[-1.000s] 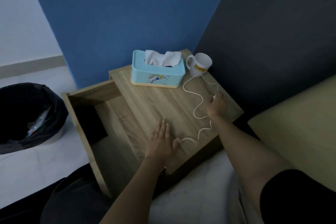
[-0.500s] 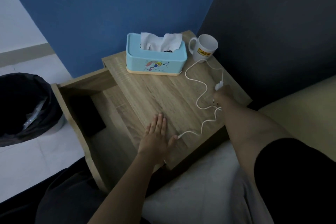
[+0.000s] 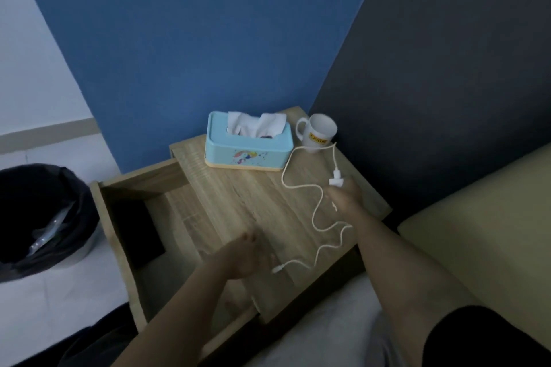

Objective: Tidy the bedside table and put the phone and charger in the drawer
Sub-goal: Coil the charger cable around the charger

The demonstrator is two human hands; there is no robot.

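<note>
The white charger plug [image 3: 336,182] is pinched in the fingertips of my right hand [image 3: 343,197] near the bedside table's [image 3: 238,202] right edge. Its white cable [image 3: 317,217] loops past the mug and snakes across the tabletop to a loose tip at the front. My left hand [image 3: 246,256], blurred, hovers just left of that tip with nothing in it. The drawer [image 3: 119,247] stands open on the left, and a dark flat shape that looks like the phone [image 3: 134,226] lies inside.
A light blue tissue box [image 3: 247,149] and a white mug [image 3: 317,132] stand at the back of the table against the blue wall. A black-lined bin [image 3: 38,217] sits on the floor at the left. The bed [image 3: 477,232] borders the right.
My right hand has raised the plug slightly and shifted the cable. My left hand has lifted off the tabletop, where it lay flat before. The camera view has tilted upward.
</note>
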